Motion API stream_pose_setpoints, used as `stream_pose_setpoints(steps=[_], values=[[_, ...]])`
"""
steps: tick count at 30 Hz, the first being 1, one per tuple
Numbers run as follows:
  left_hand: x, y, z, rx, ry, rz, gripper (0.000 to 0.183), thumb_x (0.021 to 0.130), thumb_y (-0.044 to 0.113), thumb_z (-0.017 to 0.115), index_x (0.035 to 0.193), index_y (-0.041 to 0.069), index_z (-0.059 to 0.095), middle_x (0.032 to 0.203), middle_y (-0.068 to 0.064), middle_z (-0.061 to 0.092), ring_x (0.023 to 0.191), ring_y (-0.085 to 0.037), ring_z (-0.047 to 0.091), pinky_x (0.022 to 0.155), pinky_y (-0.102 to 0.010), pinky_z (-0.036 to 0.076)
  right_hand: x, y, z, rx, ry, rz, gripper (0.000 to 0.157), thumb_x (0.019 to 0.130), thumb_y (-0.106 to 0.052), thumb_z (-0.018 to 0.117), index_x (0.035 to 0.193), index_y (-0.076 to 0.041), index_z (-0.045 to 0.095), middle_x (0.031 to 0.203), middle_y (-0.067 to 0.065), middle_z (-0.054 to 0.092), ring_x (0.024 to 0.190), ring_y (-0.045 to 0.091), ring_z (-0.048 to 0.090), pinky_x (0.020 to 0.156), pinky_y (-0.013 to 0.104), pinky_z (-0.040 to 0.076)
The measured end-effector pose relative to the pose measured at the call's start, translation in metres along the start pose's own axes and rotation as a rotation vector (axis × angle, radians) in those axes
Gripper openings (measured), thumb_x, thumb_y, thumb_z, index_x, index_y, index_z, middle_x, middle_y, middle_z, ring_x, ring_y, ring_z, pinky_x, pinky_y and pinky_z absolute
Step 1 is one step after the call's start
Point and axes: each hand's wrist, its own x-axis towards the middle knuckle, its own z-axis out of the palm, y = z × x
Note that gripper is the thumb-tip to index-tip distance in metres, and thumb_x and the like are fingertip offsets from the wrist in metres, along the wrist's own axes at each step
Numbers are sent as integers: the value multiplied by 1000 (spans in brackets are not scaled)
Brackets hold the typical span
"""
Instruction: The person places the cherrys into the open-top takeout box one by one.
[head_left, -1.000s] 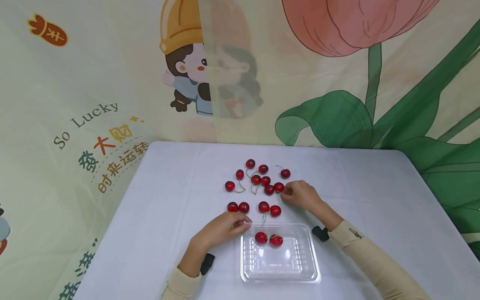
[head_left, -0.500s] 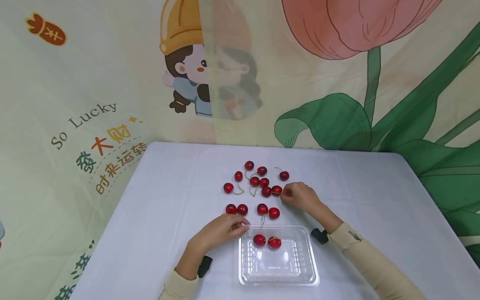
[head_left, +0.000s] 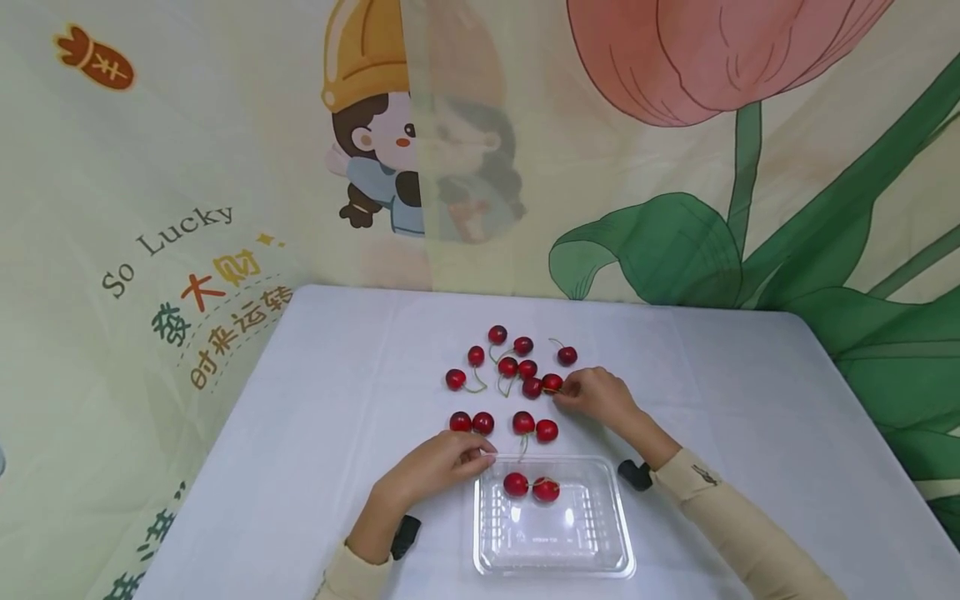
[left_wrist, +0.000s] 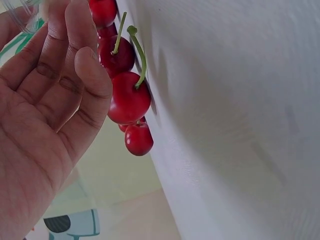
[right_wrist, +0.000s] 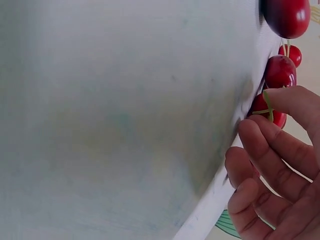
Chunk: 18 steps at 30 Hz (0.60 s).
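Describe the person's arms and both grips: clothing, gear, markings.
The left sleeve and right sleeve are beige, the right one bearing a small dark mark near its cuff. A black device sits at the left wrist, another black device at the right. The left grip and right grip wear no gloves.

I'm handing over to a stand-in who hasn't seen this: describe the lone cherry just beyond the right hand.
On the white table, loose cherries lie beyond the clear plastic container. Just past the right hand sits one dark red cherry. In the head view it is the rightmost cherry, apart from the rest, its stem pointing up and left.
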Motion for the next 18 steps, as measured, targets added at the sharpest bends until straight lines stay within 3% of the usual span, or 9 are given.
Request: stream_pose_setpoints(steps=[18], values=[[0,-2,0,-9,2,5,18,97,22,62,104,9,72,78,11,61,70,0,53,68,-20,48,3,0,1,-24,-16,-34,9,83,-17,76,84,-8,73,73,-1,66,65,12,55,63,28,51]])
